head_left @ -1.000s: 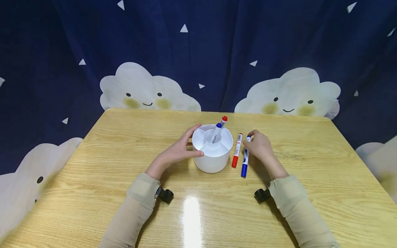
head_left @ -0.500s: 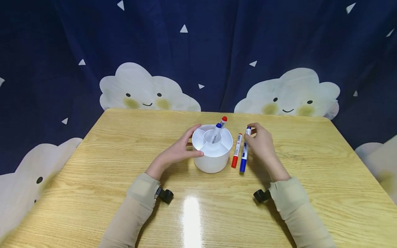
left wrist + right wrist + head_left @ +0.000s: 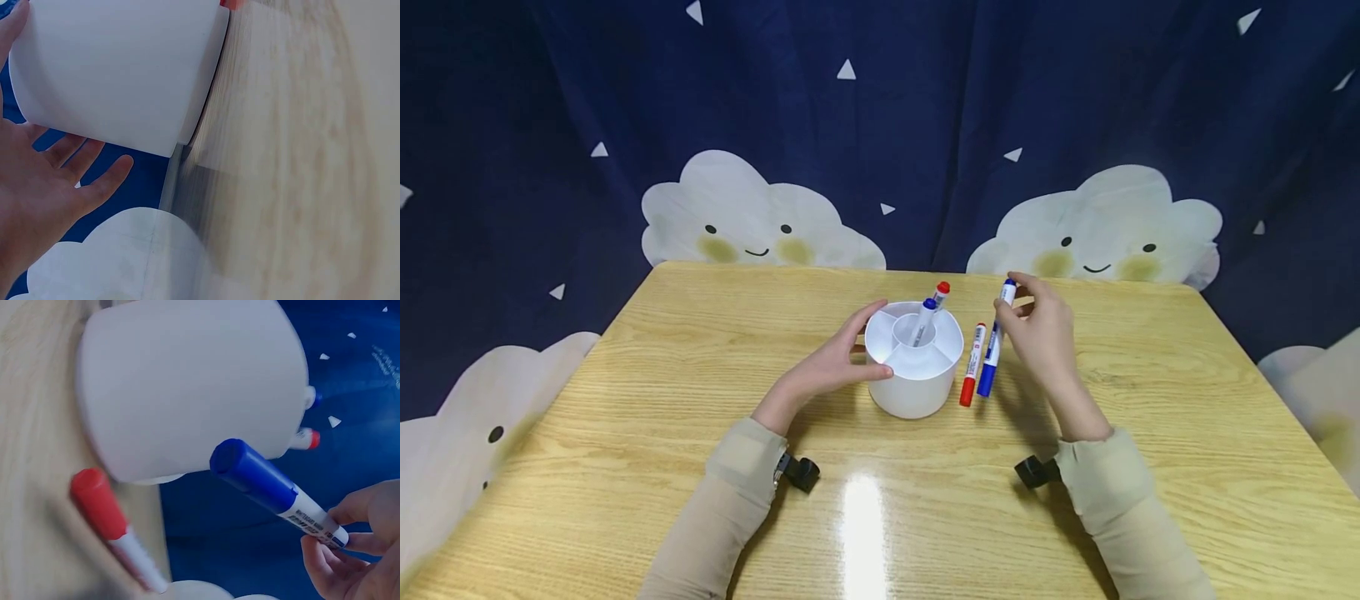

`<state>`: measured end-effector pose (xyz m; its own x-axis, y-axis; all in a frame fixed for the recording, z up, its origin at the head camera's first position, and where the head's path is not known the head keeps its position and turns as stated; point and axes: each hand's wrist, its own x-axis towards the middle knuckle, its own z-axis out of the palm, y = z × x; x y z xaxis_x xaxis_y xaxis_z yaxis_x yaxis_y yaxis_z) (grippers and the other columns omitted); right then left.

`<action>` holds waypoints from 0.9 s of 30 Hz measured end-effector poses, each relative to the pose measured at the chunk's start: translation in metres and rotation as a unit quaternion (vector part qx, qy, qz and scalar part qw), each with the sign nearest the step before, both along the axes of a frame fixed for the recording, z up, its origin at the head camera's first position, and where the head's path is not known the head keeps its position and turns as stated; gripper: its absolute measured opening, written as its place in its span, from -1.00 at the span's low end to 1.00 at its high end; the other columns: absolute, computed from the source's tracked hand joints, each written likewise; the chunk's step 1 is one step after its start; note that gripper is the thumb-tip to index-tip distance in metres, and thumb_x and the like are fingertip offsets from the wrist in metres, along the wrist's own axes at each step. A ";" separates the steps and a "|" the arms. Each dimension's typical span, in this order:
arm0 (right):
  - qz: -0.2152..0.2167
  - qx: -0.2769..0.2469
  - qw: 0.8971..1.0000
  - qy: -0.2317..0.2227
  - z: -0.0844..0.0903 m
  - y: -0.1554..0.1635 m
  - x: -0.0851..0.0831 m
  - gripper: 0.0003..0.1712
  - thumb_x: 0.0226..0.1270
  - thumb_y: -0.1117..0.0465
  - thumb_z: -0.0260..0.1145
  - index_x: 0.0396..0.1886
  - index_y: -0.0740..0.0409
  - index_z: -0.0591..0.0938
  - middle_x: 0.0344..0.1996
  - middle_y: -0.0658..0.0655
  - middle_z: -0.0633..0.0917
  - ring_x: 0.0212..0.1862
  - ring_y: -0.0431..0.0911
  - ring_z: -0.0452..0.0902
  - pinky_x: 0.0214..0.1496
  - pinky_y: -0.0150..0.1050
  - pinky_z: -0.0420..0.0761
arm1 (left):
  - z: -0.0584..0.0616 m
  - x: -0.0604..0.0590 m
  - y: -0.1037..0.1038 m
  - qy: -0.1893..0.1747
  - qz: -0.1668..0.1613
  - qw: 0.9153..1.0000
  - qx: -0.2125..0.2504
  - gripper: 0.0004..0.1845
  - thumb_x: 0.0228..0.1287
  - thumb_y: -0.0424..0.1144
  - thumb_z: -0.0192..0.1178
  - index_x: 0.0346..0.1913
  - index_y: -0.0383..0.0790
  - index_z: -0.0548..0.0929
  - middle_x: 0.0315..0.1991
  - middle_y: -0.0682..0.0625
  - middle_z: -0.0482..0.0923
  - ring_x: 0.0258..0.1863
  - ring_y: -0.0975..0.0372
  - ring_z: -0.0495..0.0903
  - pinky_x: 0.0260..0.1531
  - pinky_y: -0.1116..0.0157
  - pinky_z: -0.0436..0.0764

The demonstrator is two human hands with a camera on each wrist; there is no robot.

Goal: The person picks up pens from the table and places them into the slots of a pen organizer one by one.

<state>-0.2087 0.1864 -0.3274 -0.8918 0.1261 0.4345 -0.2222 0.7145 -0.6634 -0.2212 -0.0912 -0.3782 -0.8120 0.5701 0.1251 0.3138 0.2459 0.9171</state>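
A white round holder with divided compartments stands mid-table; two markers, one blue-capped and one red-capped, stand in it. My left hand cups the holder's left side, fingers curved round its wall. My right hand pinches a blue marker near its upper end and holds it tilted above the table, cap end down. A red marker lies flat on the table beside the holder, also seen close in the right wrist view as the red marker.
The wooden table carries only these things. A dark blue curtain with white cloud prints hangs behind the far edge. Small black wrist cameras sit at both cuffs.
My right hand has lifted the blue marker off the table and raised its upper end up and away. The left hand and holder have stayed put.
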 end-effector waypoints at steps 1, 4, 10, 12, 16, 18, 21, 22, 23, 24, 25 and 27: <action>-0.001 -0.002 1.000 0.010 0.003 -0.001 0.002 -0.53 0.19 0.22 0.21 0.12 0.23 0.49 -0.19 0.22 0.60 -0.33 -0.01 0.55 -0.46 -0.44 0.46 | 0.000 0.000 0.000 0.000 0.000 1.000 0.000 -0.01 0.00 -0.14 0.36 0.42 0.13 -0.07 0.33 0.13 0.05 0.17 0.18 0.24 0.16 0.12 0.33; -0.004 -0.011 0.999 0.046 0.012 -0.004 0.005 -0.53 0.18 0.22 0.24 0.11 0.23 0.51 -0.17 0.22 0.60 -0.32 0.00 0.57 -0.46 -0.53 0.43 | 0.001 0.000 0.000 0.000 0.001 1.000 0.000 0.00 -0.01 -0.13 0.36 0.42 0.10 -0.07 0.33 0.14 0.05 0.17 0.18 0.24 0.15 0.12 0.34; -0.008 -0.027 0.993 0.111 0.025 -0.005 0.008 -0.54 0.14 0.26 0.28 0.09 0.23 0.53 -0.19 0.24 0.60 -0.34 0.01 0.61 -0.45 -0.71 0.38 | 0.001 0.000 0.000 0.005 0.000 1.000 -0.001 0.00 -0.01 -0.13 0.36 0.42 0.08 -0.07 0.34 0.11 0.03 0.18 0.16 0.24 0.16 0.12 0.34; -0.010 -0.030 0.991 0.128 0.027 -0.005 0.008 -0.54 0.13 0.28 0.28 0.08 0.25 0.53 -0.19 0.25 0.59 -0.34 0.01 0.61 -0.42 -0.73 0.39 | 0.001 0.001 0.000 0.005 0.000 1.000 -0.003 0.00 0.00 -0.13 0.36 0.42 0.09 -0.07 0.35 0.10 0.02 0.18 0.15 0.24 0.16 0.13 0.34; -0.013 -0.046 0.986 0.158 0.031 -0.005 0.006 -0.54 0.13 0.29 0.28 0.09 0.24 0.53 -0.20 0.24 0.58 -0.34 -0.05 0.58 -0.37 -0.72 0.42 | 0.000 0.001 0.000 0.002 0.001 1.000 -0.006 -0.01 0.00 -0.13 0.36 0.41 0.13 -0.07 0.35 0.14 0.01 0.18 0.16 0.24 0.15 0.13 0.35; -0.014 -0.055 0.983 0.172 0.033 -0.006 0.006 -0.54 0.14 0.28 0.27 0.09 0.21 0.53 -0.20 0.21 0.57 -0.34 -0.14 0.56 -0.37 -0.70 0.44 | 0.000 0.001 0.000 0.001 0.003 1.000 -0.006 -0.01 0.00 -0.14 0.36 0.41 0.13 -0.07 0.35 0.14 0.01 0.18 0.15 0.25 0.15 0.12 0.35; -0.011 -0.073 0.979 0.191 0.037 -0.009 0.007 -0.55 0.15 0.27 0.28 0.08 0.17 0.52 -0.20 0.17 0.56 -0.35 -0.30 0.51 -0.38 -0.67 0.47 | 0.001 0.002 0.000 0.002 0.003 1.000 -0.003 -0.01 0.00 -0.13 0.36 0.41 0.16 -0.07 0.35 0.13 0.01 0.18 0.13 0.25 0.15 0.11 0.35; -0.012 -0.079 0.977 0.196 0.038 -0.010 0.008 -0.56 0.14 0.26 0.28 0.08 0.15 0.53 -0.19 0.16 0.56 -0.36 -0.35 0.50 -0.38 -0.66 0.47 | 0.001 0.002 0.000 0.003 0.002 1.000 -0.003 -0.01 0.00 -0.13 0.36 0.41 0.15 -0.07 0.35 0.13 0.01 0.19 0.13 0.24 0.15 0.11 0.34; -0.011 -0.085 0.976 0.200 0.040 -0.012 0.008 -0.56 0.14 0.26 0.29 0.07 0.14 0.53 -0.19 0.15 0.56 -0.37 -0.38 0.49 -0.39 -0.65 0.48 | 0.001 0.002 0.000 0.002 0.002 1.000 -0.003 0.00 -0.01 -0.13 0.36 0.41 0.15 -0.07 0.36 0.12 0.00 0.19 0.12 0.24 0.15 0.11 0.34; -0.011 -0.092 0.974 0.206 0.041 -0.013 0.009 -0.56 0.14 0.27 0.29 0.07 0.13 0.53 -0.18 0.15 0.56 -0.37 -0.40 0.48 -0.39 -0.64 0.48 | 0.001 0.002 0.000 0.002 0.002 1.000 -0.003 0.00 -0.01 -0.13 0.37 0.41 0.15 -0.07 0.36 0.12 0.00 0.19 0.12 0.24 0.15 0.11 0.34; -0.010 -0.097 0.973 0.211 0.043 -0.014 0.010 -0.56 0.13 0.27 0.30 0.06 0.13 0.53 -0.18 0.14 0.56 -0.37 -0.40 0.48 -0.39 -0.64 0.49 | 0.001 0.002 0.000 0.002 0.002 1.000 -0.003 0.00 -0.01 -0.12 0.37 0.41 0.17 -0.07 0.36 0.13 0.00 0.19 0.13 0.24 0.15 0.12 0.34; -0.010 -0.105 0.970 0.221 0.044 -0.017 0.012 -0.56 0.12 0.27 0.31 0.06 0.13 0.53 -0.18 0.13 0.56 -0.36 -0.40 0.48 -0.39 -0.63 0.49 | 0.001 0.002 0.000 0.002 0.003 1.000 -0.005 0.00 -0.01 -0.13 0.36 0.41 0.16 -0.07 0.36 0.13 -0.01 0.19 0.14 0.24 0.15 0.12 0.34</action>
<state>-0.1969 0.1698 -0.2832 -0.6212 0.2694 0.7359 -0.5046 0.5810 -0.6386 -0.2194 -0.0911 -0.3774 -0.8147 0.5669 0.1224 0.3160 0.2570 0.9133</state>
